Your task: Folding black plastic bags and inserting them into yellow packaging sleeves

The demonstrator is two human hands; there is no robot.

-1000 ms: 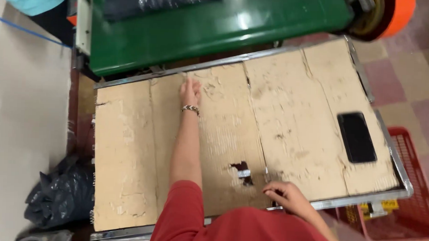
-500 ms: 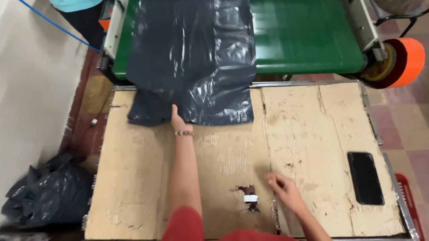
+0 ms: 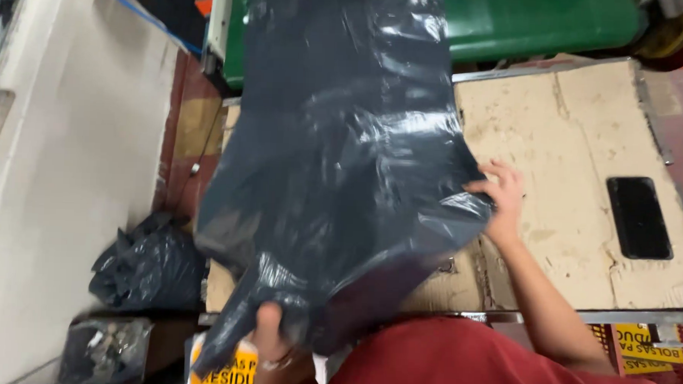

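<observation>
Right now the large dark grey plastic bag (image 3: 342, 177), glossy and crinkled, is off the green machine bed (image 3: 544, 25) for most of its length and hangs across the middle of the view, running from twelve o'clock down to about seven o'clock. Its upper end looks to be lying on or over the machine, though the bag itself hides that edge, so I cannot tell whether it has come fully free.

The left hand (image 3: 272, 337), at six o'clock near the person's red shirt (image 3: 471, 367), is closed in a fist around the bag's gathered lower corner. The right hand (image 3: 500, 201), at roughly three o'clock from the bag's centre, has its fingers curled onto the bag's right edge, pinching the film just above the worn, scuffed cardboard sheet (image 3: 578, 124) that covers the work table.

Judging by how things lie, the bag is gripped and lifted clear of the cardboard, but it is neither folded nor laid down anywhere; it hangs loose and slack between the two hands.

A flat black phone (image 3: 638, 217) lies on the cardboard at three o'clock, well apart from both hands. On the floor at eight o'clock sits a heap of crumpled dark plastic bags (image 3: 148, 265), which the held bag has not joined.
</observation>
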